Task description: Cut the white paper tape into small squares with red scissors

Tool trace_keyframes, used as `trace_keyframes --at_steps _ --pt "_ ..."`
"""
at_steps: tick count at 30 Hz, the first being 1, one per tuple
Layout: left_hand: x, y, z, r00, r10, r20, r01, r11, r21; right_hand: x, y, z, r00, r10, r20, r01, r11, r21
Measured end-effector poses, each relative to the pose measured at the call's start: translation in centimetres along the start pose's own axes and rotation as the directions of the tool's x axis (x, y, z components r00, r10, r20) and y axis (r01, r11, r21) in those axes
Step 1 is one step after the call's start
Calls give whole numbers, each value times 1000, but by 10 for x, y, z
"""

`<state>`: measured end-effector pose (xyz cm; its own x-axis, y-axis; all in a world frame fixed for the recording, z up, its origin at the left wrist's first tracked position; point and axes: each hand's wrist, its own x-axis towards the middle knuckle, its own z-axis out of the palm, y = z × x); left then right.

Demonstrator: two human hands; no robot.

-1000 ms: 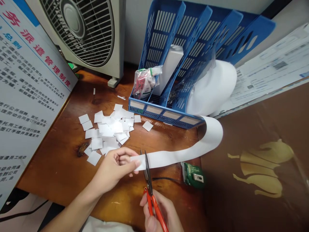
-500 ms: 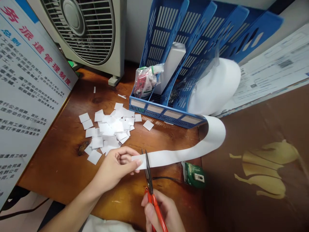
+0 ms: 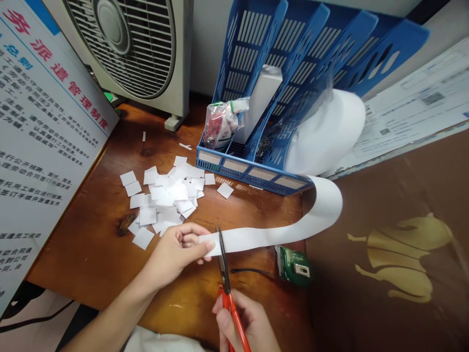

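A long white strip (image 3: 256, 238) runs from a white roll (image 3: 326, 132) in the blue file rack, curling down to the table. Its free end is pinched between the thumb and fingers of my left hand (image 3: 185, 252). My right hand (image 3: 244, 320) grips red-handled scissors (image 3: 224, 269), whose dark blades lie across the strip just right of my left thumb. The blades look nearly closed; whether they have cut through I cannot tell. Beyond my left hand lies a loose pile of small white squares (image 3: 170, 193).
The blue file rack (image 3: 252, 178) stands at the back, holding a bagged item (image 3: 221, 124) and a white box (image 3: 261, 102). A fan (image 3: 124, 44) is at back left, beside a printed board (image 3: 40, 122). A green tape measure (image 3: 294, 265) lies right of the scissors.
The scissors have shifted slightly left along the strip, and their blades have drawn closer together. My left hand keeps its pinch nearly in place.
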<state>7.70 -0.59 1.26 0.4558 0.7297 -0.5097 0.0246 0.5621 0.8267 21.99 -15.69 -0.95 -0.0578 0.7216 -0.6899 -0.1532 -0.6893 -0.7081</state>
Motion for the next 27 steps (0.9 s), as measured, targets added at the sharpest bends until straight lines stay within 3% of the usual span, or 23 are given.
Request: trace_keyframes --at_steps 10,13,15,17,18,21,23,27 --pt "2 -5 -4 1000 -3 -2 3 1000 12 7 10 3 996 40 -85 -40 999 1" --pt "-4 0 -17 997 42 -72 -36 996 84 8 15 -3 982 -86 -168 45 971 -236" --pt "-11 6 -29 966 144 -215 -104 977 189 7 20 -8 946 -262 -190 135 853 -504" --pt "-17 13 -42 902 289 -321 -175 923 342 5 27 -12 887 -446 -121 224 644 -731" --pt "-19 16 -46 874 340 -346 -191 897 399 4 30 -12 848 -526 -61 266 523 -810" --pt "-22 24 -52 861 407 -304 -211 831 515 1 33 -8 744 -656 129 344 209 -915" --pt "-20 28 -51 855 456 -247 -237 767 596 -2 21 -5 696 -692 191 371 119 -921" --pt "-14 39 -50 782 602 -160 -262 551 793 13 -30 -15 609 -775 169 403 119 -908"
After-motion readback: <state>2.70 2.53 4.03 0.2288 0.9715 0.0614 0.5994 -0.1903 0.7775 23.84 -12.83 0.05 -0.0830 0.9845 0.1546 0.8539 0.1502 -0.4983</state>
